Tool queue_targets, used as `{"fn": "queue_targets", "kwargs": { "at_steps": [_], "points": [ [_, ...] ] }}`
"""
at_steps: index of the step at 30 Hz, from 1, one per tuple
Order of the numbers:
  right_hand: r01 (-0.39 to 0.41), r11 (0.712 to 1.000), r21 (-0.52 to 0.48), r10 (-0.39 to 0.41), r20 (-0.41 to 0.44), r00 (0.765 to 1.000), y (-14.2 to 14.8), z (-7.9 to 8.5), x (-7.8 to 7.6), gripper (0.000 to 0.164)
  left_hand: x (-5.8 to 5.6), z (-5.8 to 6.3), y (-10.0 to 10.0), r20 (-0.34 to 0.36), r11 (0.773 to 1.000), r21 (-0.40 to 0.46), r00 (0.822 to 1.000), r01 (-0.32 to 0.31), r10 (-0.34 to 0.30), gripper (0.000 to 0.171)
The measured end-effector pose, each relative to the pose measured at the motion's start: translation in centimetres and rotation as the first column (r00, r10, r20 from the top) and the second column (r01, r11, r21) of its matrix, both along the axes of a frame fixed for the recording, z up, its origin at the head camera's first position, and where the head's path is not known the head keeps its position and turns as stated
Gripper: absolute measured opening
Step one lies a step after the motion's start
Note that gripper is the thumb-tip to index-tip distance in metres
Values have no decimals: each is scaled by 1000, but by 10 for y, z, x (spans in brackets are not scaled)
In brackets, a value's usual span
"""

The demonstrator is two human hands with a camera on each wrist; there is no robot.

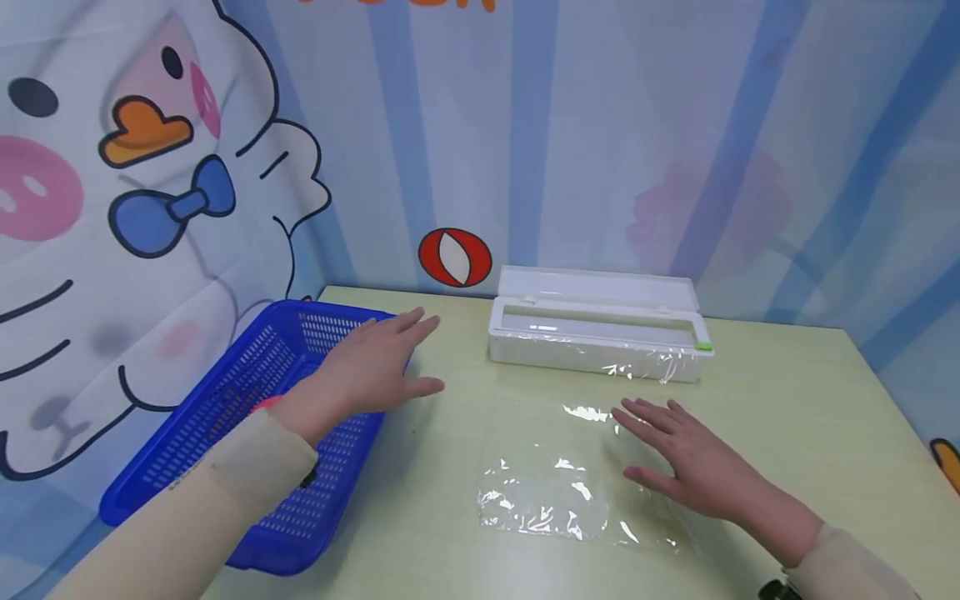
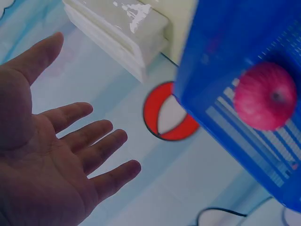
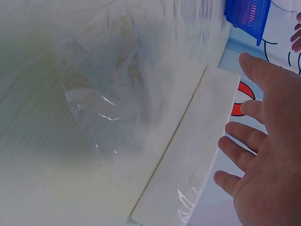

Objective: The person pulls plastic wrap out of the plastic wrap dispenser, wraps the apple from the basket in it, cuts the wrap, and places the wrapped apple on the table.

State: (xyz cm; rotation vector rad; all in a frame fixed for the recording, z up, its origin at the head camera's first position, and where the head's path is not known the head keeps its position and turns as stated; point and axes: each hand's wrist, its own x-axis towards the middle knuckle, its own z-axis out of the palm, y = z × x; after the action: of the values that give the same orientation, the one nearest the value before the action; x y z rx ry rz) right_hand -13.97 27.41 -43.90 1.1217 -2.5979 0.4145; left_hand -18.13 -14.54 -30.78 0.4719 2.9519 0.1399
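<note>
My left hand (image 1: 367, 367) hovers over the blue plastic basket (image 1: 337, 517) with fingers spread and nothing in it. Inside that basket lies a red apple (image 2: 265, 96), mostly hidden by my forearm in the head view. Above the table on the right, my right hand (image 1: 693, 458) has its fingers extended and holds nothing. Beneath and beside it, a sheet of clear plastic wrap (image 1: 547, 475) lies on the table. The sheet runs out from a white wrap dispenser box (image 1: 592, 354) whose lid (image 1: 600, 287) stands raised at the back.
A small green slider (image 1: 703, 346) sits at the dispenser's right end. The pale table (image 1: 795, 400) ends at a printed cloth backdrop (image 1: 600, 150) with blue stripes and cartoon figures. The basket's far side is close to the cloth on the left.
</note>
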Motion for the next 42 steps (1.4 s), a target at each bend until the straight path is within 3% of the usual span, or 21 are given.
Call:
{"fn": "queue_targets", "kwargs": {
  "at_steps": [12, 17, 24, 31, 42],
  "points": [
    [9, 1000, -5, -8, 18, 1000, -2, 0, -1, 72, -7, -9, -87, 8, 993, 46, 994, -108, 108, 92],
    [11, 1000, -7, -11, 24, 1000, -1, -2, -2, 72, -7, -22, -116, 8, 991, 57, 993, -118, 117, 92],
    [21, 1000, -2, -21, 60, 998, -1, -3, -2, 72, -4, -43, -152, 62, 986, 40, 985, -162, 159, 95],
    [32, 999, 7, -32, 73, 997, -2, -4, -1, 72, 2, -51, -172, 176, 980, 18, 966, -197, 191, 106],
    [49, 999, 18, -51, 104, 993, -4, -6, -1, 73, 8, -56, -179, 294, 969, -12, 925, -248, 240, 108]
  ]
}}
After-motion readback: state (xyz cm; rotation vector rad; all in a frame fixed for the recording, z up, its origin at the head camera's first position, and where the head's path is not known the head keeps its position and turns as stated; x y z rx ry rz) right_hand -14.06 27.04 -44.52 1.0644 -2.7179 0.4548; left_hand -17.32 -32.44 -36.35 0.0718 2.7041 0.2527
